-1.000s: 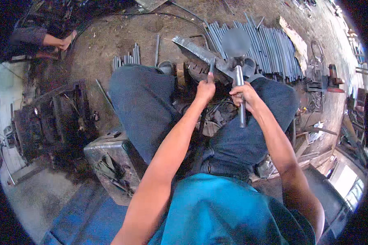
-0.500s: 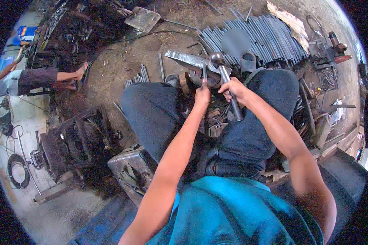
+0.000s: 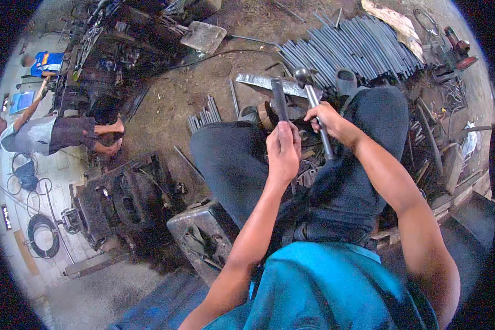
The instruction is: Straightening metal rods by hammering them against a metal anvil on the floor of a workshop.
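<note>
Dirt workshop floor (image 3: 170, 104) littered with scrap, a heap of grey steel rods (image 3: 357, 47) beyond the knees. Head view: the left hand (image 3: 282, 151) is clenched around a dark chisel-like bar (image 3: 279, 99) held upright; the right hand (image 3: 327, 118) grips a hammer (image 3: 313, 99), its head raised beside the bar's top. The striking step seems in hand; next calls for a square blow.
</note>
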Action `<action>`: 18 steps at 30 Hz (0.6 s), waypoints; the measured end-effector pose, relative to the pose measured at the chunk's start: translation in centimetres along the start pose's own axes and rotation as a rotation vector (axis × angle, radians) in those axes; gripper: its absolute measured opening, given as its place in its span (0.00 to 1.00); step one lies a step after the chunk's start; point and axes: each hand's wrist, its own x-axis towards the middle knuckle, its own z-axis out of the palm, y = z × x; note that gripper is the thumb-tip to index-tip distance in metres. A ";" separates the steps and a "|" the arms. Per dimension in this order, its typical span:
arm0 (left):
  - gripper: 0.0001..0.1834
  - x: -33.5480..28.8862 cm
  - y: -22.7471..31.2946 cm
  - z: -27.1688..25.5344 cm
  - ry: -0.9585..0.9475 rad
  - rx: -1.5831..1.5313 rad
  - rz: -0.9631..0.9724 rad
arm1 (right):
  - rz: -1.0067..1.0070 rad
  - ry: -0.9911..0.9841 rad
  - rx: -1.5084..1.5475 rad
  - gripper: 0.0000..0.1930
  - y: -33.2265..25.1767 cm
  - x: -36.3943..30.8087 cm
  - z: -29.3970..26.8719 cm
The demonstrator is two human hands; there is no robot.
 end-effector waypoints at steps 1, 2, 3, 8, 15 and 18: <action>0.23 -0.3 0.3 -0.1 -0.017 0.042 0.065 | 0.006 -0.032 -0.027 0.12 0.0 -0.1 0.0; 0.23 -0.4 0.6 -0.1 -0.035 0.084 0.128 | -0.002 -0.037 -0.028 0.12 0.0 0.0 0.1; 0.23 -0.7 0.9 -0.3 -0.077 0.048 0.157 | 0.001 -0.035 0.000 0.12 0.1 -0.2 0.3; 0.23 -0.6 1.4 -0.2 -0.123 -0.042 0.188 | -0.018 -0.022 0.074 0.07 0.5 -0.1 -0.1; 0.21 0.4 0.7 0.5 -0.044 0.169 0.246 | -0.095 0.088 0.018 0.07 0.5 -0.5 -0.5; 0.19 1.0 0.7 1.2 0.048 0.193 0.243 | -0.178 0.137 0.017 0.07 0.3 -0.3 -0.8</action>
